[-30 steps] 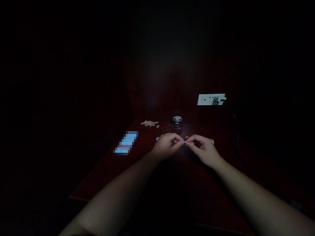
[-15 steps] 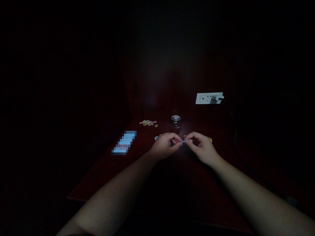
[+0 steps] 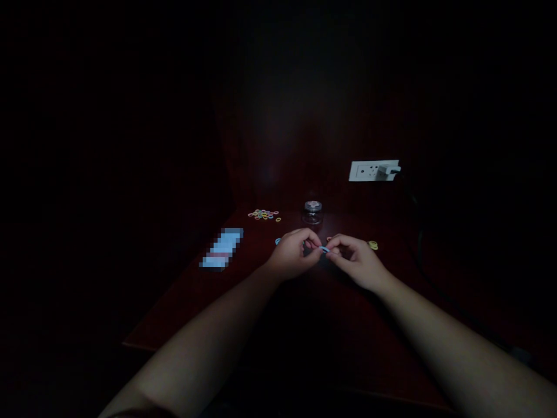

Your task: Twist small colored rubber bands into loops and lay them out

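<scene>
Between the fingertips of both hands is a small light-blue hair tie [image 3: 324, 249], held just above the dark table. My left hand [image 3: 295, 253] pinches its left side with thumb and forefinger. From the other side, my right hand [image 3: 357, 261] pinches the right end. Partly hidden behind my left hand lies a blue hair tie [image 3: 278, 241]. A reddish one [image 3: 329, 238] shows just behind my right fingertips. Yellow hair ties [image 3: 373, 245] rest beyond the back of my right hand.
A pile of mixed-colour hair ties [image 3: 263, 214] lies at the back left. A clear lidded jar [image 3: 313, 213] stands behind my hands. At the left is a blurred-out phone [image 3: 221, 249]. A wall socket [image 3: 373, 170] holds a plug with a dark cable.
The blue hair tie, which looked twisted and stretched between my fingers, now appears as a short, relaxed curve. Both hands stay in nearly the same place; the view has shifted slightly.
</scene>
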Demonstrator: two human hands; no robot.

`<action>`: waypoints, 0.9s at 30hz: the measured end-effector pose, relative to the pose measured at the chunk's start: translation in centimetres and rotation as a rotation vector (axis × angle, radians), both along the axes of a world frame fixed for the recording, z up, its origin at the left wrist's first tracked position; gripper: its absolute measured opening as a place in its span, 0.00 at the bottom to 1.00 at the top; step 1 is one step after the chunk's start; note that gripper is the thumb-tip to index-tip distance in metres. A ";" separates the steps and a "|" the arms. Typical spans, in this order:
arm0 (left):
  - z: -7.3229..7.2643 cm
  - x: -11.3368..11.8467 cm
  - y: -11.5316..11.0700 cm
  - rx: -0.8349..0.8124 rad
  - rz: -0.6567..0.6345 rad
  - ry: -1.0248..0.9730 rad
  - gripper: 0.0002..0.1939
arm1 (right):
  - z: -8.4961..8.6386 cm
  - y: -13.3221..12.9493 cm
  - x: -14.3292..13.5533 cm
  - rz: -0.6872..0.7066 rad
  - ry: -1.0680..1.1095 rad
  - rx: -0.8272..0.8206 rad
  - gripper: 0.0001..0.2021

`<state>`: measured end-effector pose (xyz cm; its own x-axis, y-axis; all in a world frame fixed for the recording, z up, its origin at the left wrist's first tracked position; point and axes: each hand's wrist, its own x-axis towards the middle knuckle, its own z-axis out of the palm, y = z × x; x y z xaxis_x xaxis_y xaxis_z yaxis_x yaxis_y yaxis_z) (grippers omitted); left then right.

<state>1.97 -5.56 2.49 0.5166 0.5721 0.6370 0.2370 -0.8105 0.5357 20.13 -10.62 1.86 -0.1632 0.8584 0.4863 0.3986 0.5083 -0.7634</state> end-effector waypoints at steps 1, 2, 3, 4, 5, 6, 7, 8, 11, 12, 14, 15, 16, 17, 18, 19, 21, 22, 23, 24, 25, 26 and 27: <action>0.0 0.0 0.0 0.000 0.004 -0.001 0.04 | 0.0 0.0 0.0 -0.003 -0.005 0.006 0.08; -0.1 0.0 0.0 -0.002 0.006 -0.002 0.05 | 0.0 0.0 0.0 -0.005 -0.009 0.011 0.08; -0.1 0.1 0.1 -0.004 0.007 -0.004 0.05 | 0.0 0.0 0.0 -0.007 -0.010 0.014 0.08; -0.1 0.1 0.1 -0.008 0.005 -0.008 0.06 | 0.0 0.0 0.0 -0.008 -0.009 0.018 0.08; -0.2 0.1 0.1 -0.014 0.000 -0.010 0.07 | -0.1 0.0 0.0 -0.010 -0.006 0.020 0.08; -0.2 0.1 0.1 -0.021 -0.007 -0.009 0.08 | -0.1 0.1 0.0 -0.011 -0.002 0.021 0.08; -0.2 0.1 0.1 -0.027 -0.015 -0.002 0.08 | -0.2 0.1 0.0 -0.011 0.001 0.023 0.08; -0.2 0.1 0.1 -0.033 -0.023 0.007 0.08 | -0.2 0.1 0.0 -0.013 0.003 0.023 0.08; -0.2 0.0 0.1 -0.041 -0.029 0.025 0.06 | -0.2 0.2 0.1 -0.032 0.013 0.019 0.09; -0.2 0.0 0.1 -0.041 -0.024 0.025 0.06 | -0.2 0.2 0.1 -0.039 0.015 0.017 0.09; -0.3 0.0 0.2 -0.039 -0.012 0.026 0.07 | -0.2 0.2 0.1 -0.048 0.015 0.009 0.10; -0.3 0.0 0.2 -0.037 -0.006 0.030 0.07 | -0.1 0.2 0.1 -0.049 0.011 0.006 0.10; -0.3 0.0 0.2 -0.035 0.001 0.034 0.07 | -0.1 0.1 0.1 -0.048 0.006 0.005 0.10; -0.3 0.0 0.2 -0.033 0.006 0.037 0.07 | -0.1 0.1 0.0 -0.045 0.000 0.005 0.09; -0.3 0.1 0.3 -0.032 0.010 0.039 0.08 | -0.1 0.1 0.0 -0.042 -0.003 0.007 0.09; -0.3 0.1 0.2 -0.031 0.012 0.038 0.08 | 0.0 0.1 0.0 -0.038 -0.006 0.009 0.09; -0.3 0.1 0.2 -0.033 0.010 0.033 0.08 | 0.0 0.1 0.0 -0.025 -0.008 0.013 0.08; -0.2 0.1 0.2 -0.037 0.008 0.031 0.08 | 0.0 0.0 0.0 -0.017 -0.010 0.014 0.08; -0.2 0.1 0.2 -0.044 0.007 0.030 0.08 | 0.0 0.0 0.0 -0.012 -0.013 0.014 0.08; -0.2 0.1 0.2 -0.053 0.006 0.031 0.08 | 0.1 0.0 -0.1 -0.012 -0.019 0.015 0.07; -0.2 0.1 0.1 -0.064 0.004 0.034 0.08 | 0.1 0.0 -0.1 -0.017 -0.027 0.017 0.07; -0.2 0.1 0.1 -0.075 -0.001 0.036 0.08 | 0.1 -0.1 -0.1 -0.028 -0.037 0.022 0.07; -0.2 0.1 0.1 -0.086 -0.008 0.036 0.07 | 0.1 -0.1 -0.1 -0.043 -0.047 0.030 0.07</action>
